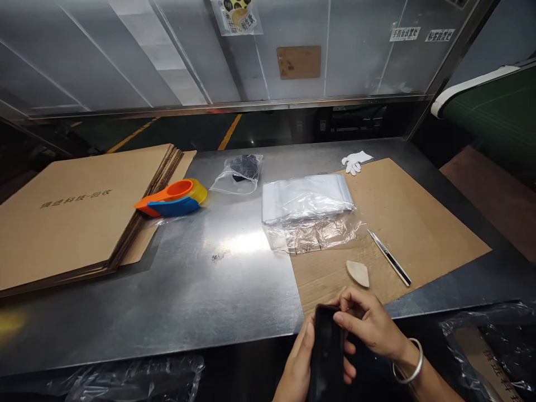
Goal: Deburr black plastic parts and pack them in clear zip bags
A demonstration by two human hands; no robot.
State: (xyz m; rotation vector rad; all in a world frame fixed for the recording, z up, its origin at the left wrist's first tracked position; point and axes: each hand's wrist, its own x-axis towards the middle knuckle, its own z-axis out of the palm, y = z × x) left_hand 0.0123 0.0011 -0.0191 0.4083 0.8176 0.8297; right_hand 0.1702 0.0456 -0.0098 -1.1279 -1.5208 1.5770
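A black phone-shaped case [326, 352] is held upright at the table's front edge. My left hand [298, 363] wraps round it from the left and beneath, with fingertips showing on its right side. My right hand [368, 324], with a bangle at the wrist, pinches at the case's upper right edge with thumb and index finger. Just beyond the hands, a beige wedge-shaped piece [358, 273] lies on a cardboard sheet [422, 206]. To its right is a box cutter [389, 258].
On the metal table [201, 301] are stacked flat cardboard [84, 206], an orange-and-blue tape dispenser [171, 199], a bag with a black item [243, 168], clear plastic bags [307, 198] and a white glove [355, 162]. Plastic-lined containers [494, 352] stand below the front edge.
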